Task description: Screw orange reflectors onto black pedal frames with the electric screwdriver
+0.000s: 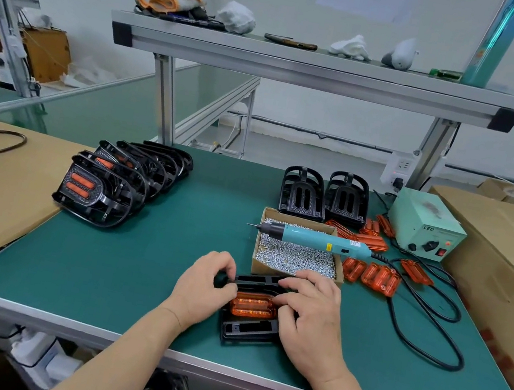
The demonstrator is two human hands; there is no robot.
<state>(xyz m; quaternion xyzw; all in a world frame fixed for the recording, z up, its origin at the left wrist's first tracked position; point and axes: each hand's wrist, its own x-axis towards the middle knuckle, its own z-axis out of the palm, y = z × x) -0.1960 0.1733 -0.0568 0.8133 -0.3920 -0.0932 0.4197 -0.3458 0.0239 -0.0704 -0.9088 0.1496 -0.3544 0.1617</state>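
Note:
A black pedal frame (247, 332) lies flat on the green table near its front edge, with an orange reflector (252, 304) sitting in it. My left hand (203, 288) grips the frame's left side, fingers curled at the reflector's left end. My right hand (310, 314) holds the right side, fingers curled at the reflector's right end. The teal electric screwdriver (316, 238) rests across a cardboard box of silver screws (294, 256) just behind my hands.
Several finished pedals (105, 188) stand in a row at the left. Two bare black frames (324, 194) stand behind the screw box. Loose orange reflectors (372, 273) lie right of the box. A pale green power unit (425, 226) and its black cable (424, 331) occupy the right.

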